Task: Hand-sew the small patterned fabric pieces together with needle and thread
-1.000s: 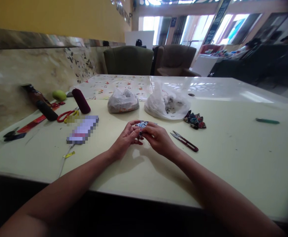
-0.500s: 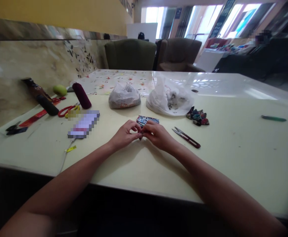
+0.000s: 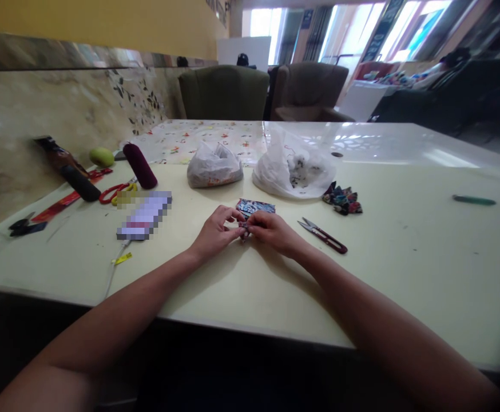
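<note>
My left hand (image 3: 219, 230) and my right hand (image 3: 272, 230) meet near the middle of the table, fingertips pinched on a small dark patterned piece of cloth (image 3: 245, 231). Fingers cover much of it. Just beyond them lies a stack of blue patterned fabric (image 3: 256, 206). To the right of my right hand rest thread snips (image 3: 324, 236) with dark red handles, their blades apart. Farther right is a cluster of small folded fabric pieces (image 3: 342, 199) in dark colours.
Two white plastic bags (image 3: 214, 167) stand behind my hands; the right one (image 3: 271, 171) shows white stuffing. At left are a phone (image 3: 146, 215) on a cable, a maroon thread cone (image 3: 141, 166), red-and-yellow scissors (image 3: 116, 193) and a green fruit (image 3: 101, 157). A green pen-like tool (image 3: 473, 199) lies right.
My fingers have shifted slightly on the cloth piece, and more of it shows between them. The whole view has moved a little; the things on the table lie as before.
</note>
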Available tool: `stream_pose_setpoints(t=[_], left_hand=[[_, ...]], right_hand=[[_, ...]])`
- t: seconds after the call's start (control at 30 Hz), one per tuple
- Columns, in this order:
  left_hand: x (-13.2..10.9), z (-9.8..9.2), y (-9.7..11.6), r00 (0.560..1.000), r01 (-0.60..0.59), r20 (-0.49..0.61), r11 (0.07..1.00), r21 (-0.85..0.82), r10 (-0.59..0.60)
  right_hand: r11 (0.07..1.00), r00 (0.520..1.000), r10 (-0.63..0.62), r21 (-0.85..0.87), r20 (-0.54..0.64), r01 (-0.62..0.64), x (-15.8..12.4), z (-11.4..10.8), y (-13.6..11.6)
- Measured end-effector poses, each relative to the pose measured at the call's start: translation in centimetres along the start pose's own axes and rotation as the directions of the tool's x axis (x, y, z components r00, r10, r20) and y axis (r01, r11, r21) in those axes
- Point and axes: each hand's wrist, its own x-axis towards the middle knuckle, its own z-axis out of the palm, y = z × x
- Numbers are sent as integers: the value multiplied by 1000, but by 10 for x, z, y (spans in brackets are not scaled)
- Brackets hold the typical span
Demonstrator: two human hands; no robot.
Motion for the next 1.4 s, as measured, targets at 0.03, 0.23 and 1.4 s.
stream_pose_setpoints(t=[0.03,0.23,1.4], left_hand=[[0,0,0,1000,-18,-5,1000,5,18],[0,1,1,997,-81,6,995,61,81],[-3,8,-8,979,-201,40,901,386,201]], right_hand=[[1000,1000,13,24,4,-13,0,0,0],[1000,1000,25,3,-19,-25,1,1,3],[974,992,-114,-200,-49,102,-2,-15,-7]])
